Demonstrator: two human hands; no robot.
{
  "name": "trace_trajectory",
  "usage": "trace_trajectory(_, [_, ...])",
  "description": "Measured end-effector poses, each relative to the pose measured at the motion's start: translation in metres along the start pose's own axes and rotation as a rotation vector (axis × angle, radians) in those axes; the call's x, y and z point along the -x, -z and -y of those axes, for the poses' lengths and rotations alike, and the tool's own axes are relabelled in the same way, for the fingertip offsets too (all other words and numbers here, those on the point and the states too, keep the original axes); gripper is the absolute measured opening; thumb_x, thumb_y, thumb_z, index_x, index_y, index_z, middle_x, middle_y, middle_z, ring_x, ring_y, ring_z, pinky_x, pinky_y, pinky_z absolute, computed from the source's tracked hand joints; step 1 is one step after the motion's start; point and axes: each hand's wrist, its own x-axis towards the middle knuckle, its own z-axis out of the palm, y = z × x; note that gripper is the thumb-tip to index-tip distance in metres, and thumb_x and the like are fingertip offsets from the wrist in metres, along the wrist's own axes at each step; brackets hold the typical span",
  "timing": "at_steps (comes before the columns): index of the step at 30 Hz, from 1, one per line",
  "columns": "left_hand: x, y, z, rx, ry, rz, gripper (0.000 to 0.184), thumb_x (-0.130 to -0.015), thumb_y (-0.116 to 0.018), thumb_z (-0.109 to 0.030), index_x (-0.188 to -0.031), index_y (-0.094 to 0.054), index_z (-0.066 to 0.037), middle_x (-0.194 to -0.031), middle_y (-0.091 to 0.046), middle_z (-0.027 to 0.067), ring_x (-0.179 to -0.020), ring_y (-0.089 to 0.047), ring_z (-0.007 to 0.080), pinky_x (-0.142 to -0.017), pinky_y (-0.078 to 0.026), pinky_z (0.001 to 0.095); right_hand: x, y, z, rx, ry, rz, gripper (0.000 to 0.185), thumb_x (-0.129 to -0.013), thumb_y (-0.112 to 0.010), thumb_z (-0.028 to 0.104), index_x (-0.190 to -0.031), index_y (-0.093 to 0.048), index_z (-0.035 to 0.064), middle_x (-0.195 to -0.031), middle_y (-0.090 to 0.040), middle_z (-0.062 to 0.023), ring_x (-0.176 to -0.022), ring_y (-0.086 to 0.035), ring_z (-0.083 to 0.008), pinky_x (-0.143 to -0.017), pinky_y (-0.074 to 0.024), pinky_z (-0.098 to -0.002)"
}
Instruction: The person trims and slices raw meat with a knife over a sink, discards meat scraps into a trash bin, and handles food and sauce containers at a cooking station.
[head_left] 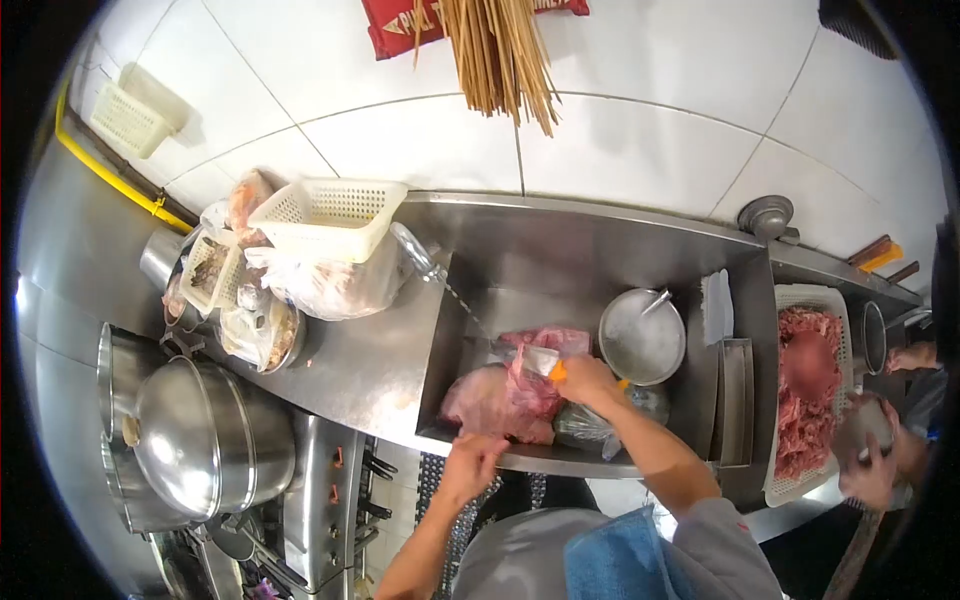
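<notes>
**Trainee:** Where is the workpiece, and how is it held?

**Instructor:** The raw meat (480,400) lies in the steel sink (560,240), toward its front wall. The right hand's (588,385) fingers are wrapped around the handle of the orange-handled knife (541,360); its blade lies over the meat. The left hand (474,466) is at the meat's near edge, fingers bent. Whether they pinch it cannot be told.

**Trainee:** What makes for a sound stroke?

**Instructor:** The left hand should steady the meat with fingertips curled back, outside the blade's path. Short, controlled strokes, directed away from that hand, suit slippery meat.

**Trainee:** Which nearby items call for care?

**Instructor:** The plastic bag (590,428) sits just beside the meat and should not meet the blade. Water from the tap (420,255) falls into the sink, so a firm grip is advisable.
</notes>
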Motion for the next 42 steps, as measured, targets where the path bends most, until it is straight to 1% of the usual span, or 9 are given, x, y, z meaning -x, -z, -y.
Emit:
trace_trajectory(8, [-0.007, 0.044, -0.012, 0.449, 0.516, -0.150, 0.024, -0.095, -0.062, -0.019, -0.087, -0.067, 0.003, -0.083, -0.073, 0.0106, -0.080, -0.069, 0.0149, -0.076, -0.053, 0.0269, 0.123, 0.057, -0.055, -0.003, -0.106, -0.099, 0.036, -0.081, -0.069, 0.033, -0.099, -0.069, 0.0012, -0.093, -0.068, -0.0231, -0.090, -0.066, -0.0406, -0.082, -0.0511, -0.0475])
trace_trajectory(13, [-0.021, 0.036, 0.031, 0.222, 0.123, -0.247, 0.021, -0.089, -0.066, -0.017, -0.090, -0.068, 0.004, -0.077, -0.069, 0.0060, -0.070, -0.063, 0.0159, -0.069, -0.049, 0.0263, 0.170, 0.061, -0.067, -0.243, -0.125, -0.070, 0.036, -0.080, -0.069, 0.031, -0.094, -0.066, -0.0026, -0.085, -0.066, -0.0255, -0.085, -0.065, -0.0430, -0.076, -0.0505, -0.0472])
trace_trajectory(17, [-0.050, 0.050, 0.019, 0.496, 0.622, 0.242, 0.029, -0.090, -0.066, -0.025, -0.090, -0.068, 0.004, -0.071, -0.065, 0.0082, -0.070, -0.064, 0.0169, -0.070, -0.051, 0.0268, 0.190, 0.067, -0.077, -0.328, -0.159, -0.079, 0.032, -0.080, -0.069, 0.027, -0.091, -0.063, -0.0031, -0.083, -0.065, -0.0256, -0.084, -0.065, -0.0432, -0.071, -0.0494, -0.0464])
trace_trajectory(23, [-0.124, 0.010, 0.010, -0.474, 0.317, 0.401, 0.064, -0.086, -0.062, -0.052, -0.120, -0.058, 0.002, -0.095, -0.069, 0.0220, -0.100, -0.067, 0.0358, -0.085, -0.052, 0.0447, 0.178, 0.045, -0.086, -0.372, -0.160, -0.105, 0.036, -0.082, -0.067, 0.022, -0.107, -0.061, -0.0033, -0.084, -0.065, -0.0258, -0.086, -0.064, -0.0438, -0.075, -0.0501, -0.0461])
trace_trajectory(26, [-0.161, -0.036, 0.049, -0.525, 0.564, 0.516, 0.060, -0.090, -0.057, -0.047, -0.128, -0.051, -0.001, -0.105, -0.066, 0.0249, -0.108, -0.062, 0.0402, -0.089, -0.050, 0.0500, 0.168, 0.028, -0.088, -0.417, -0.083, -0.151, 0.044, -0.084, -0.065, 0.021, -0.120, -0.056, -0.0029, -0.088, -0.065, -0.0269, -0.088, -0.064, -0.0446, -0.077, -0.0505, -0.0460])
trace_trajectory(29, [-0.139, -0.083, 0.112, -0.710, 0.310, 0.187, 0.045, -0.091, -0.055, -0.039, -0.118, -0.059, -0.003, -0.108, -0.065, 0.0266, -0.108, -0.061, 0.0427, -0.091, -0.050, 0.0508, 0.163, 0.036, -0.074, -0.481, -0.018, -0.097, 0.053, -0.088, -0.062, 0.020, -0.134, -0.048, -0.0017, -0.092, -0.065, -0.0291, -0.090, -0.063, -0.0452, -0.079, -0.0505, -0.0463])
trace_trajectory(32, [-0.137, -0.061, 0.099, -0.527, 0.325, 0.343, 0.035, -0.091, -0.052, -0.029, -0.108, -0.063, -0.001, -0.109, -0.064, 0.0287, -0.105, -0.062, 0.0426, -0.089, -0.051, 0.0484, 0.153, 0.013, -0.087, -0.451, 0.205, -0.245, 0.053, -0.090, -0.061, 0.019, -0.136, -0.046, -0.0001, -0.091, -0.064, -0.0291, -0.088, -0.064, -0.0448, -0.078, -0.0503, -0.0465])
trace_trajectory(35, [-0.132, -0.038, 0.111, -0.276, 0.253, 0.218, 0.031, -0.088, -0.055, -0.030, -0.087, -0.069, -0.002, -0.105, -0.065, 0.0265, -0.091, -0.065, 0.0426, -0.080, -0.054, 0.0483, 0.142, 0.014, -0.077, -0.589, 0.094, 0.016, 0.050, -0.092, -0.058, 0.020, -0.138, -0.047, 0.0053, -0.089, -0.064, -0.0285, -0.084, -0.065, -0.0435, -0.076, -0.0503, -0.0460])
trace_trajectory(42, [-0.132, 0.009, 0.070, -0.256, 0.147, 0.273, 0.030, -0.089, -0.050, -0.025, -0.090, -0.070, -0.003, -0.092, -0.066, 0.0251, -0.090, -0.063, 0.0447, -0.083, -0.051, 0.0509, 0.093, 0.004, -0.031, -0.569, 0.185, 0.235, 0.048, -0.096, -0.054, 0.023, -0.142, -0.044, 0.0149, -0.073, -0.062, -0.0191, -0.060, -0.062, -0.0309, -0.057, -0.0488, -0.0407])
